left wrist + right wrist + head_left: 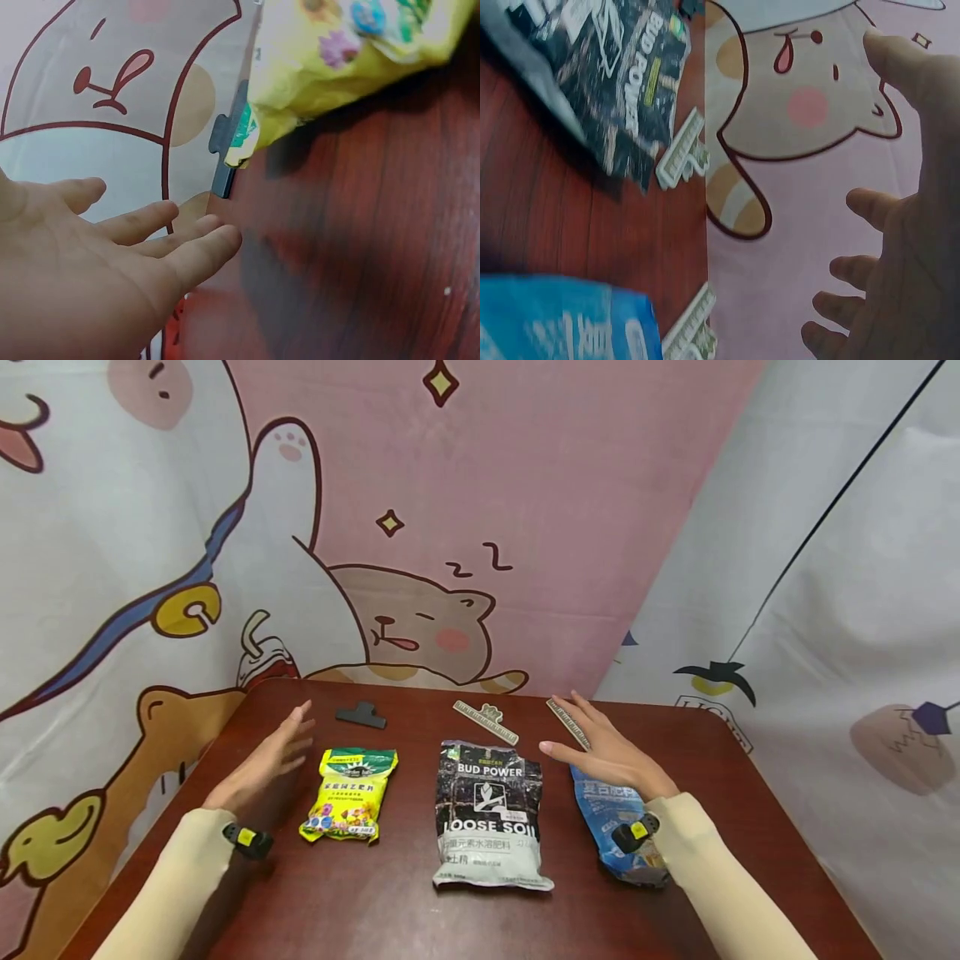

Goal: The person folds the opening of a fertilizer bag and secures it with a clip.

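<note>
My left hand (266, 760) hovers left of a small yellow and green fertilizer bag (350, 795), fingers spread and nothing held. Over the top of a blue bag (611, 818) is my right hand (611, 750), its fingers also extended and holding nothing; the hand and wrist hide part of that bag. Between the hands lies a black and white bag (491, 818) printed "LOOSE SOIL". Behind the bags are a black clip (362, 715), a pale patterned clip (486, 721) and a second pale clip (567, 723), partly covered by my right hand.
All the bags and clips lie on a dark reddish-brown table (337, 902). A cartoon-printed cloth (570, 527) hangs right behind the table's far edge and along both sides. A wrist camera (247, 841) is strapped over my left sleeve, another (635, 832) over the right.
</note>
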